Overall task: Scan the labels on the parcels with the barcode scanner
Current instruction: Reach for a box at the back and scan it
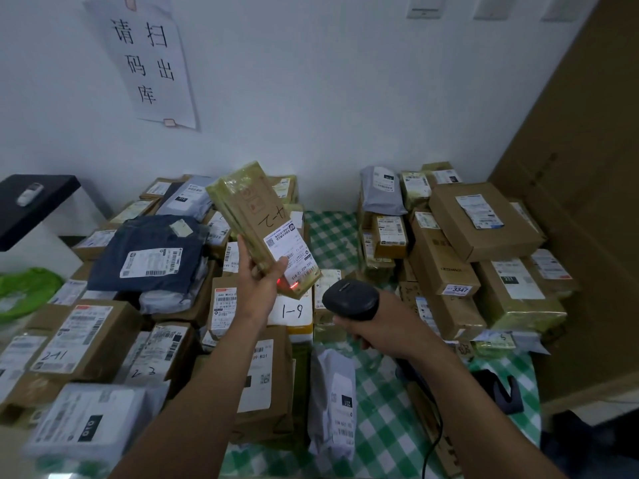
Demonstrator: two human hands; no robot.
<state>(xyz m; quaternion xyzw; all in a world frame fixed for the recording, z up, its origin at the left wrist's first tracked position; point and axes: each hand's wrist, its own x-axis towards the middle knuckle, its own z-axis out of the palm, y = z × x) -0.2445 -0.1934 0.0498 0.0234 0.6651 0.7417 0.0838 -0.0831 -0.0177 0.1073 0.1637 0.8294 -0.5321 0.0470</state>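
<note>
My left hand point(260, 275) grips a long taped cardboard parcel point(252, 216) and holds it up, tilted, above the pile. Its white label point(288, 252) faces me, and a red scan light glows on the label's lower end. My right hand point(382, 326) grips the handle of a black barcode scanner point(351, 299), whose head points at that lit spot from just to the right. A black cable runs down from the scanner past my right forearm.
Several labelled boxes and poly bags cover the table: a big pile on the left point(152, 257) and a stack on the right point(484, 219). Green checked tablecloth point(390, 423) shows between them. A scanner stand point(501, 392) sits at right. A white wall rises behind.
</note>
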